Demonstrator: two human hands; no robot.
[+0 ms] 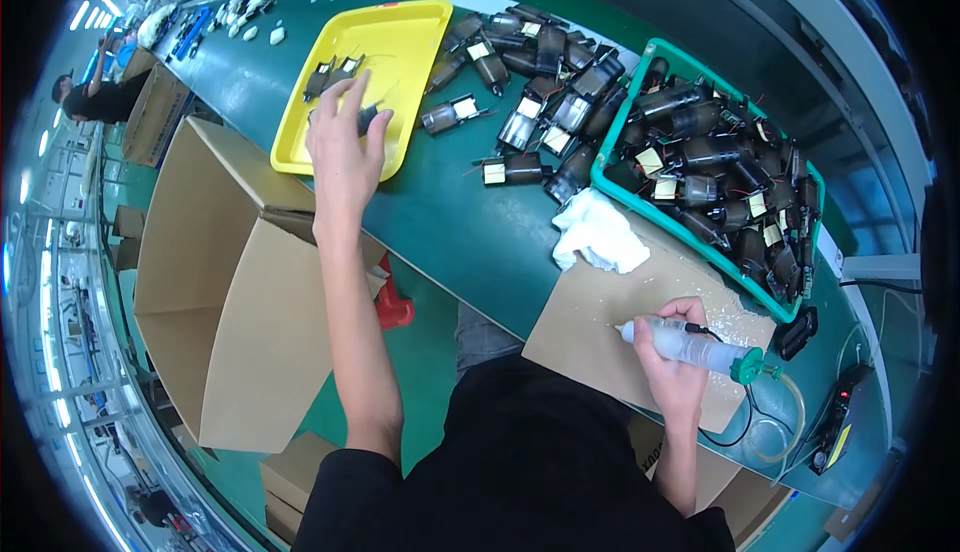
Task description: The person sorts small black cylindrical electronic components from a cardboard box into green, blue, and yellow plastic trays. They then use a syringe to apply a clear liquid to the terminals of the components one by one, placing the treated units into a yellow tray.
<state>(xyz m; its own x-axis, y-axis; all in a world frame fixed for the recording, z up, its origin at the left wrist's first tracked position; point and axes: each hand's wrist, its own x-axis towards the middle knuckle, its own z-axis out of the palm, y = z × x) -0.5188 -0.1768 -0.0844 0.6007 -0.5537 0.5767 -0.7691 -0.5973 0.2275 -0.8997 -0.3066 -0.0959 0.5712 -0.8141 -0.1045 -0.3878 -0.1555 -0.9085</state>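
Observation:
My left hand reaches over the yellow tray, its fingers spread apart. A small dark part shows between the thumb and fingers, apparently lying in the tray; whether the hand touches it is unclear. More small dark parts lie farther back in the tray. My right hand is wrapped round a dispensing syringe with a pale filling, a green cap and a hose. The syringe's tip points left, above a cardboard sheet spotted with shiny drops.
A green basket full of dark cylindrical assemblies stands at the right. More such assemblies lie loose beside it. A white cloth rests on the cardboard. A black controller box is at far right. An open carton stands left of the bench.

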